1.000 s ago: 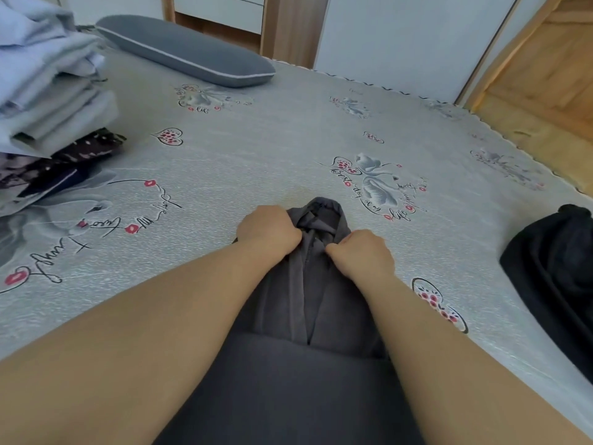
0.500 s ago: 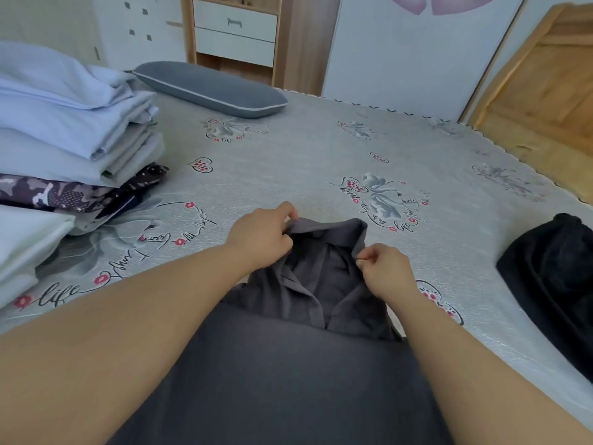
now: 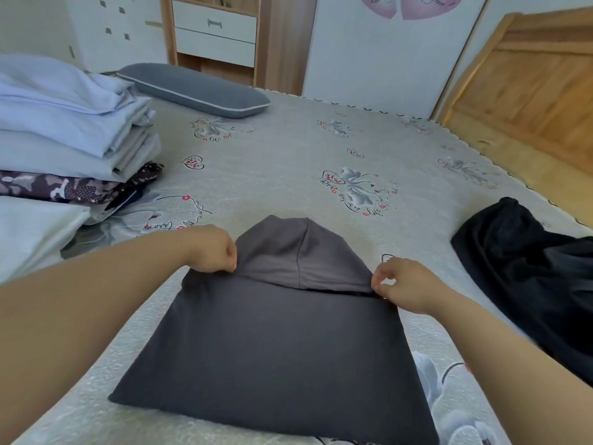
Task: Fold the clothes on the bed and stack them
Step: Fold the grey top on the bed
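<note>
My left hand (image 3: pixel 213 250) and right hand (image 3: pixel 401 285) pinch the grey hoodie (image 3: pixel 272 342) at the hood's base, fingers clamped on cloth, squaring it flat on the bed (image 3: pixel 288 162) for folding.

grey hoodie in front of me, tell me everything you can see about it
The grey hoodie lies flat on the bed, folded into a compact block, back side up, no sleeves showing. Its hood is spread flat, pointing away from the person, a seam running down its middle. The fabric looks soft, matte and thick. The left hand and right hand pinch the hood's base corners.
</note>
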